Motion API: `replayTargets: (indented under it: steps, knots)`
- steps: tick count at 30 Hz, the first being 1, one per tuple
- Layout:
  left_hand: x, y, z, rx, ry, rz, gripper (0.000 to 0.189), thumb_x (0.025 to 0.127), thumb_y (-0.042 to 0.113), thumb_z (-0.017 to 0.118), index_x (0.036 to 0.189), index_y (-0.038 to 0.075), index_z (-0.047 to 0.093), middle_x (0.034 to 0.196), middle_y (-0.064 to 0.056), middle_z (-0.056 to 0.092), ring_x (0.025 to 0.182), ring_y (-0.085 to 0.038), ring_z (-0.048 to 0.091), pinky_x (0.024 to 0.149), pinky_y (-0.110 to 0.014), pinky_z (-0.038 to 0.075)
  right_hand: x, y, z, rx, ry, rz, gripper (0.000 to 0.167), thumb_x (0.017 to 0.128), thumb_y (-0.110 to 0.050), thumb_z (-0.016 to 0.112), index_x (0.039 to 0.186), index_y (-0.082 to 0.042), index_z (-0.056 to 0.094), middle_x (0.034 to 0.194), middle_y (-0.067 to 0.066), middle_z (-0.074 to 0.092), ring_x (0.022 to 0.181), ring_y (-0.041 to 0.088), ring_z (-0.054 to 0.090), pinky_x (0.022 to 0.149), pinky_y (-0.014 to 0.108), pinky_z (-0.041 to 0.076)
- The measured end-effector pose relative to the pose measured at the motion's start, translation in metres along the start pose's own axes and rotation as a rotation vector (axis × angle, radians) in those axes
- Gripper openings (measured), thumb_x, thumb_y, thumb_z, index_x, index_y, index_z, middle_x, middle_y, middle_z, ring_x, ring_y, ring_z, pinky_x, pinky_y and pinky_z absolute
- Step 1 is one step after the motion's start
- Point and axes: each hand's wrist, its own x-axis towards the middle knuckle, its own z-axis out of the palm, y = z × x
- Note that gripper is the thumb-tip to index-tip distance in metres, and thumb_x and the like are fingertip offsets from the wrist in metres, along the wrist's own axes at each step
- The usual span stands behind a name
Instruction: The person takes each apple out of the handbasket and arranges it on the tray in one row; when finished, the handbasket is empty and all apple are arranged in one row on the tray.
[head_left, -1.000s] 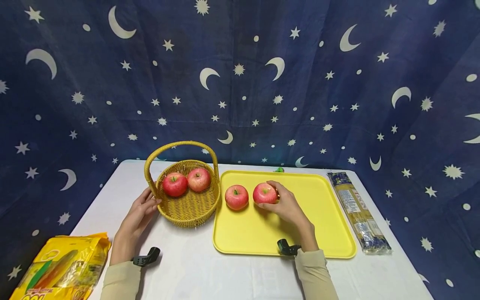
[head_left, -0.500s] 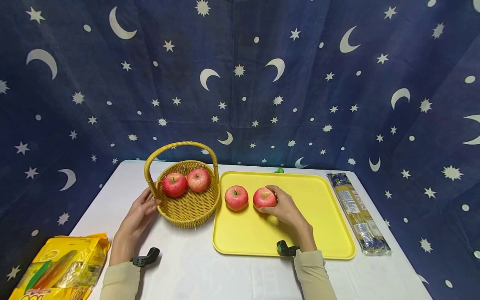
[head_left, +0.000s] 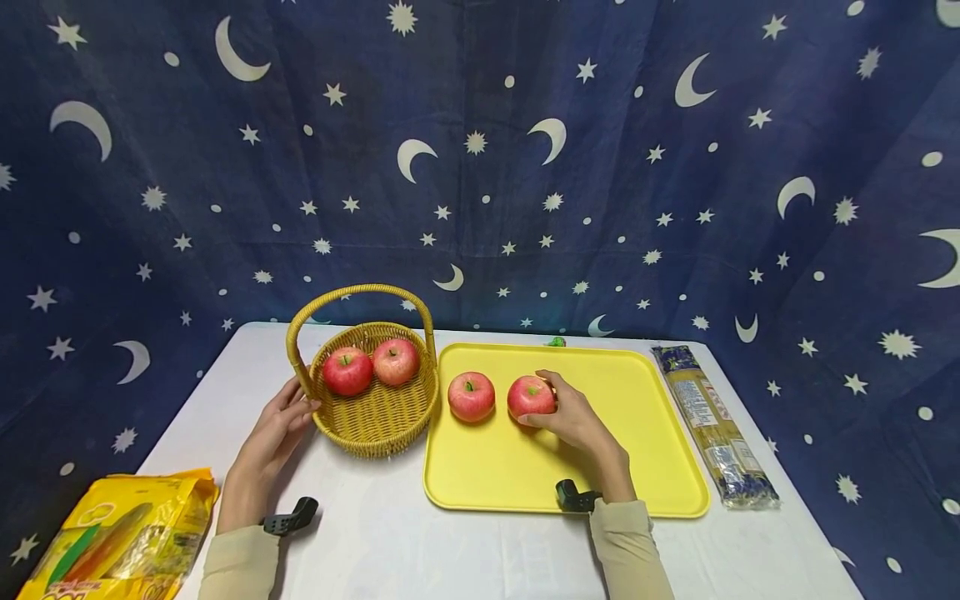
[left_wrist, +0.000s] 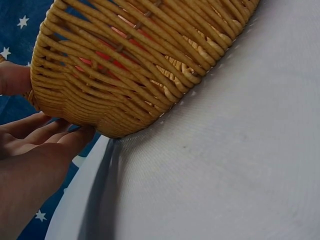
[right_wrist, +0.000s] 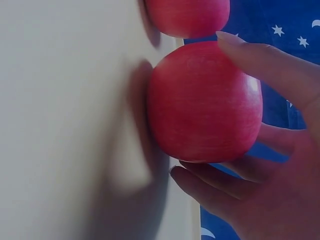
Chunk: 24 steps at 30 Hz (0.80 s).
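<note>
In the head view, my left hand [head_left: 272, 437] holds the left side of a round wicker basket [head_left: 375, 421] with a tall arched handle. The left wrist view shows its thumb at the basket's rim and its fingers against the outer wall [left_wrist: 125, 85]. Two apples, one red [head_left: 348, 372] and one paler [head_left: 396, 362], lie at the back of the basket. My right hand [head_left: 581, 427] grips a red apple [head_left: 529, 396] over the yellow tray [head_left: 495, 475], thumb on one side and fingers on the other. Left of it, another apple [head_left: 471, 397] sits on the tray.
A long package [head_left: 716, 425] with a clear window lies right of the tray. At the front left is a yellow printed bag [head_left: 123, 533]. A small green object [head_left: 557, 342] shows behind the tray. A dark blue star-patterned cloth [head_left: 480, 167] hangs behind the white table [head_left: 450, 554].
The apple in my right hand has tilted and shifted slightly towards me, with the fingers following. My left hand and the basket stay in place.
</note>
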Motion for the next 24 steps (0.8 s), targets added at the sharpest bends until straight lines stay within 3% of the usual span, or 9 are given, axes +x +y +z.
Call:
replayTargets:
  steps: [3, 6, 10, 17, 24]
  knots:
    - [0.0, 0.0, -0.001, 0.0, 0.002, -0.006, 0.084, 0.101, 0.003, 0.048, 0.166, 0.012, -0.004, 0.174, -0.011, -0.004, 0.159, -0.029, 0.01, 0.123, -0.032, 0.021, -0.001, -0.002, -0.002, 0.003, 0.007, 0.01, 0.085, 0.083, -0.03, 0.086, 0.153, -0.013, 0.043, 0.146, 0.017, 0.055, 0.128, 0.037, 0.056, 0.107, 0.054, 0.05]
    - [0.0, -0.001, 0.0, 0.002, -0.002, 0.004, 0.084, 0.101, 0.003, 0.048, 0.166, 0.011, -0.003, 0.174, -0.012, -0.004, 0.159, -0.028, 0.01, 0.119, -0.024, 0.031, -0.003, -0.005, -0.005, -0.005, 0.034, -0.013, 0.081, 0.085, -0.031, 0.084, 0.153, -0.012, 0.045, 0.152, 0.017, 0.051, 0.135, 0.04, 0.052, 0.11, 0.057, 0.047]
    - [0.0, -0.003, 0.0, 0.001, -0.011, 0.027, 0.083, 0.101, 0.002, 0.048, 0.166, 0.01, -0.003, 0.174, -0.013, -0.003, 0.158, -0.026, 0.013, 0.106, -0.011, 0.042, -0.006, -0.012, -0.008, -0.021, 0.116, -0.105, 0.071, 0.086, -0.029, 0.082, 0.149, -0.013, 0.052, 0.153, 0.016, 0.051, 0.14, 0.042, 0.047, 0.113, 0.06, 0.042]
    - [0.001, -0.004, -0.001, 0.029, -0.014, 0.017, 0.081, 0.102, 0.005, 0.048, 0.166, 0.012, -0.001, 0.174, -0.01, -0.001, 0.156, -0.022, 0.018, 0.113, -0.016, 0.037, -0.014, -0.027, -0.003, 0.031, 0.248, -0.22, 0.056, 0.087, -0.024, 0.081, 0.139, -0.012, 0.062, 0.14, 0.012, 0.063, 0.128, 0.036, 0.058, 0.105, 0.057, 0.05]
    - [0.002, -0.005, -0.005, 0.014, -0.011, 0.021, 0.082, 0.102, 0.003, 0.048, 0.166, 0.012, -0.002, 0.174, -0.011, -0.003, 0.157, -0.025, 0.013, 0.102, -0.009, 0.043, -0.012, -0.044, 0.016, 0.123, 0.253, -0.311, 0.049, 0.087, -0.021, 0.084, 0.131, -0.01, 0.066, 0.124, 0.009, 0.069, 0.111, 0.033, 0.068, 0.097, 0.049, 0.058]
